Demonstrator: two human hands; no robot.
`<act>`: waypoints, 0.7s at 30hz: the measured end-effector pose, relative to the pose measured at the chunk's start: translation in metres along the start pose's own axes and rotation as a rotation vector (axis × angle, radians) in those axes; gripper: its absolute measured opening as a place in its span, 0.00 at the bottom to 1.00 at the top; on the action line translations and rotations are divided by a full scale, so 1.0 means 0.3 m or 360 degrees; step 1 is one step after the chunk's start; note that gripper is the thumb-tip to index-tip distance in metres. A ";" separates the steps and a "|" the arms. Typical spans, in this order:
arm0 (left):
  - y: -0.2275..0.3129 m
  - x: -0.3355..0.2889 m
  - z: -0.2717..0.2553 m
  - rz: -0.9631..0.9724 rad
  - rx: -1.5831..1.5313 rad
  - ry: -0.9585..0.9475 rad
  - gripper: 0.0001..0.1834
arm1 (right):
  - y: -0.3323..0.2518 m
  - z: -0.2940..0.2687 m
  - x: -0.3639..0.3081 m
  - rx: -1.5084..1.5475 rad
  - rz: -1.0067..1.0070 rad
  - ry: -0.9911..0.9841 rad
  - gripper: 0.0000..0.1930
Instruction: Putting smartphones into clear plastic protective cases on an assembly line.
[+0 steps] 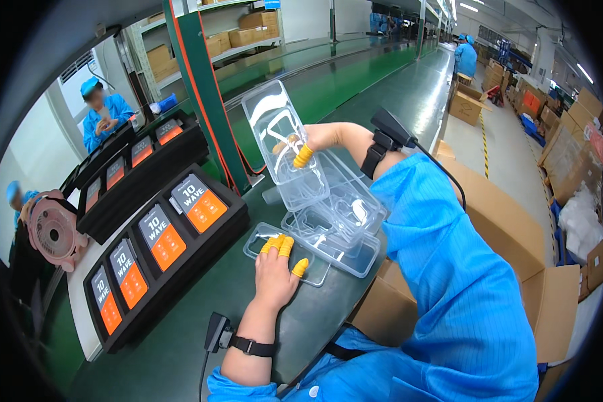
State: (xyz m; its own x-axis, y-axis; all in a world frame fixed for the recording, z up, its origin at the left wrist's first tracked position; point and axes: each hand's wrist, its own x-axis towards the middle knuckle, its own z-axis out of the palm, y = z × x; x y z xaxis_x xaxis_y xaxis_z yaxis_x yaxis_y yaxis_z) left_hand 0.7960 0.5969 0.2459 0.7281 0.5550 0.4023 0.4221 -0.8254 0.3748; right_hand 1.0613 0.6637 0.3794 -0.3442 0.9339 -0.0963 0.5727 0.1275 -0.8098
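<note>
My right hand (pixel 320 137), in yellow finger cots, grips a clear plastic tray (pixel 275 110) by its side and holds it tilted up above the bench. Through the clear plastic some of its fingers show. A loose pile of similar clear plastic trays (pixel 362 258) lies just below it. Palm down, my left hand (pixel 276 268) rests with spread, cot-covered fingers on a flat clear plastic piece (pixel 319 273) on the bench, beside the pile.
To the left, a black tray (pixel 201 260) holds several orange-and-grey packs (pixel 159 238), with another such tray behind. A green post (pixel 208 94) stands beyond. An open cardboard box (pixel 549 308) is at my right. A pink fan (pixel 55 231) and a co-worker (pixel 107 114) are across the line.
</note>
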 end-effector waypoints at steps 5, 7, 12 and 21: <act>0.005 0.010 0.000 0.0023 -0.0037 -0.0008 0.23 | 0.069 -0.009 -0.016 -0.0001 -0.0280 0.0240 0.25; 0.003 0.011 -0.002 0.0015 -0.0034 -0.0009 0.23 | 0.030 -0.016 -0.049 0.0290 -0.0293 0.0205 0.24; -0.001 0.009 0.000 0.0013 -0.0060 -0.0013 0.22 | -0.106 0.002 -0.194 0.0368 -0.0561 0.0536 0.18; 0.001 0.014 -0.004 -0.0033 -0.0029 -0.0099 0.24 | 0.062 0.015 -0.369 0.0377 -0.0589 0.0768 0.16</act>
State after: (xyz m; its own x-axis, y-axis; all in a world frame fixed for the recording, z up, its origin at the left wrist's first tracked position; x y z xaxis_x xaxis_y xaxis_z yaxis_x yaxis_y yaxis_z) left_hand 0.7984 0.5989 0.2488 0.7517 0.5641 0.3418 0.4279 -0.8114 0.3982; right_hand 1.1067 0.5613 0.3724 -0.0831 0.8944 0.4395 0.2815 0.4441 -0.8506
